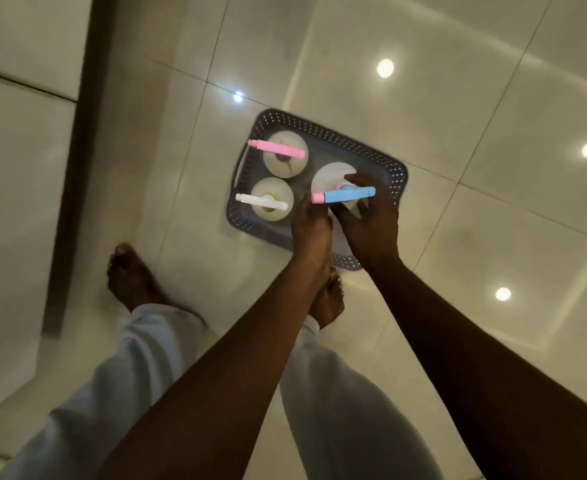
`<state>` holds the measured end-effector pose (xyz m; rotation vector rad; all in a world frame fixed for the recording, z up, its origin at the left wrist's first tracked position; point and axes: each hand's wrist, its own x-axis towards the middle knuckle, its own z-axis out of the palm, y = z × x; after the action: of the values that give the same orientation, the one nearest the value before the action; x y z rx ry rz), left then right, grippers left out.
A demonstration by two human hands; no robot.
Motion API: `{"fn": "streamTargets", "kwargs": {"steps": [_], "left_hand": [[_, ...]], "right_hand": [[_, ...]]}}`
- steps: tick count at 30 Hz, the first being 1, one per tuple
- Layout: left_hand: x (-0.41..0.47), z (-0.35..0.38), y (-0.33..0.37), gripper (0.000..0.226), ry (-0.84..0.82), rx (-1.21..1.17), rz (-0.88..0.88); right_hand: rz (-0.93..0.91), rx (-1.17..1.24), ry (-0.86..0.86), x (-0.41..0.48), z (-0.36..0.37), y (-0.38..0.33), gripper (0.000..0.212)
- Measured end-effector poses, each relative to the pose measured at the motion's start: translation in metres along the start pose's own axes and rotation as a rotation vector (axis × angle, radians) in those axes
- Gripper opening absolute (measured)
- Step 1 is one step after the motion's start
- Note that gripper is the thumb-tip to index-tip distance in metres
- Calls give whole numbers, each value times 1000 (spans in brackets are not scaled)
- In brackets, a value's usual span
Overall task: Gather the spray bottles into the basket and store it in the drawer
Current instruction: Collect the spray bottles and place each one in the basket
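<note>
A grey perforated basket (pixel 323 133) sits on the tiled floor in front of me. Three white spray bottles stand upright in it. One has a pink sprayer head (pixel 278 149) at the far left, one a white head (pixel 261 201) at the near left. The third, with a blue head and pink nozzle (pixel 345 195), stands at the right. My right hand (pixel 371 223) grips this blue-headed bottle around its neck. My left hand (pixel 311 225) rests beside it with fingertips at the pink nozzle; whether it grips the nozzle I cannot tell.
A white cabinet front with a dark vertical edge (pixel 77 150) runs down the left side. My bare feet (pixel 129 275) stand on the glossy floor just before the basket. Ceiling lights reflect in the tiles (pixel 385 68).
</note>
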<state>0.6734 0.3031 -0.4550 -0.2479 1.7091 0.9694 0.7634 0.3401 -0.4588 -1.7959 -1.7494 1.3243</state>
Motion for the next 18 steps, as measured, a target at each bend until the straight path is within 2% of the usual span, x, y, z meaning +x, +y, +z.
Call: {"fn": "streamTargets", "kwargs": {"steps": [4, 9, 14, 18], "left_hand": [[49, 14, -17, 34, -8, 6, 1], [76, 29, -21, 29, 23, -4, 19], [80, 34, -19, 39, 5, 27, 50], [70, 31, -15, 40, -22, 19, -29]], "right_hand": [[-18, -15, -35, 31, 16, 23, 47], [10, 11, -44, 51, 29, 38, 46], [18, 32, -29, 60, 33, 43, 44], [61, -17, -63, 54, 29, 39, 61]]}}
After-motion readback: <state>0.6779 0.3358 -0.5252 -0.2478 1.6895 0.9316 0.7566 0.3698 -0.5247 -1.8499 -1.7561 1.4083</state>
